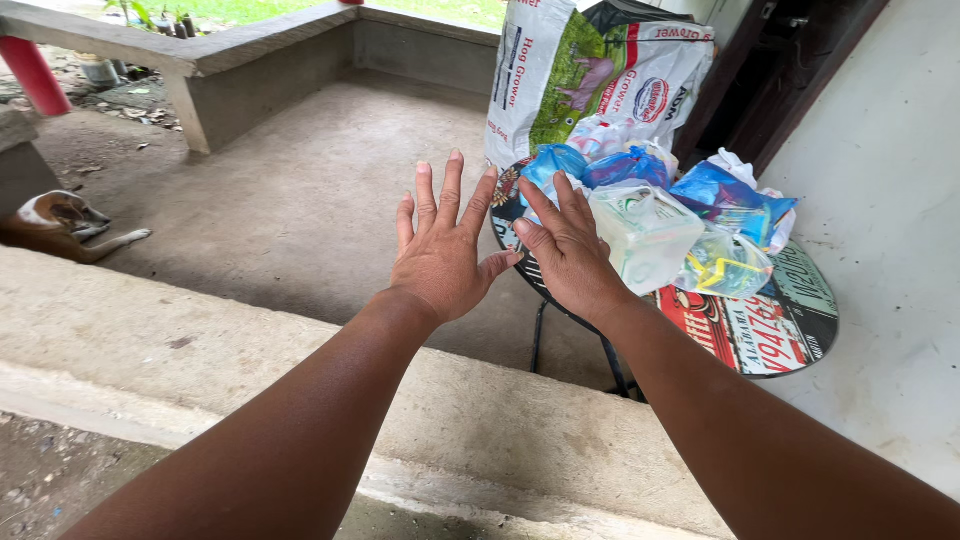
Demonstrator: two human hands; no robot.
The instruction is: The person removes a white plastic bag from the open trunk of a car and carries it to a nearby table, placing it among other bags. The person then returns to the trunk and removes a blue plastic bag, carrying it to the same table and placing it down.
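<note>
I see a bare concrete porch floor (300,190), with a low concrete wall (250,75) running round its far side and a concrete step (200,350) crossing the view nearer than the desk. The desk (790,330) is small, round and dark, on thin metal legs, and it stands against a white wall (890,200). Its top is covered in colourful print. A large printed feed sack (590,70) stands just beyond the desk, upright. On the desk lies a heap of crumpled plastic bags (650,230): a clear whitish one toward the near side, blue ones behind it, and a clear one with yellow and blue inside at the side toward the white wall. A brown and white dog (60,225) lies on the floor, well away from the desk, on the far side from the wall.

Both arms reach forward, backs of the hands toward me. The left hand (440,250) hangs in the air over the floor, just beside the desk, grip wide, fingers spread and straight, holding nothing. The right hand (570,255) is at the near edge of the desk, grip wide too, fingers fanned, empty. Its fingertips are just short of the whitish bag; I cannot tell whether they touch it. The two thumbs nearly meet.
</note>
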